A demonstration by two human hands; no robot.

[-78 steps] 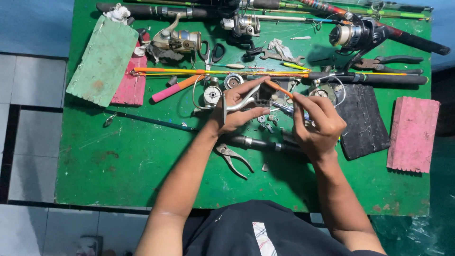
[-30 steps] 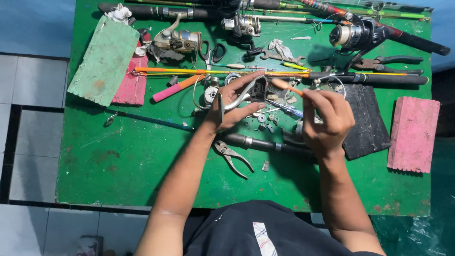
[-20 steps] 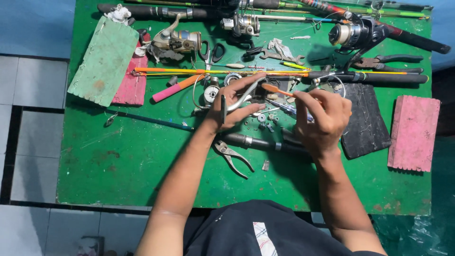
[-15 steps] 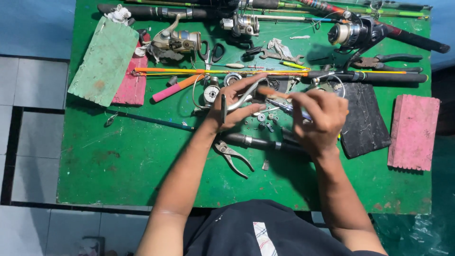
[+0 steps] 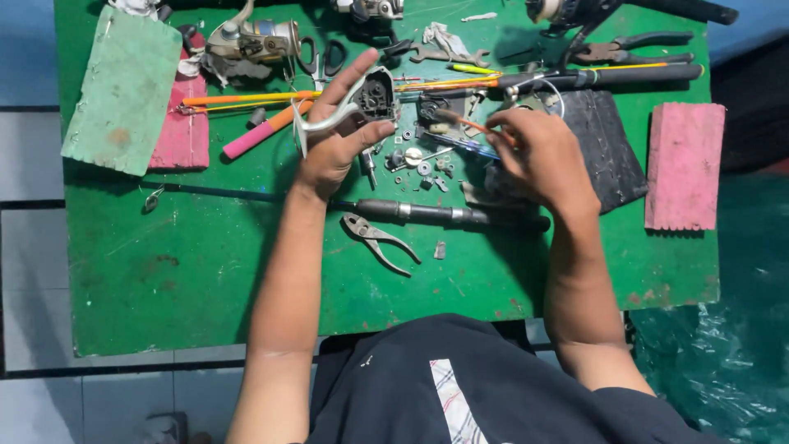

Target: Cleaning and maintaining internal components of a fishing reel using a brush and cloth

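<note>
1. Nearest me on the green wooden table lie bare steel pliers, jaws ajar, just on my side of the long black rod handle that runs across the table.
2. Beyond that handle, my left hand grips the opened dark fishing reel body with its silver foot, thumb across the lower edge and fingers curled behind it.
3. To the right of the reel body, my right hand pinches a thin orange-tipped tool, its tip near the reel; I think it is a small brush or pick, but it is too small to tell.
4. Between my hands, small washers and screws lie scattered beyond the rod handle.
5. Farther out, left of the reel body, a pink-handled tool, then a complete spinning reel.
</note>
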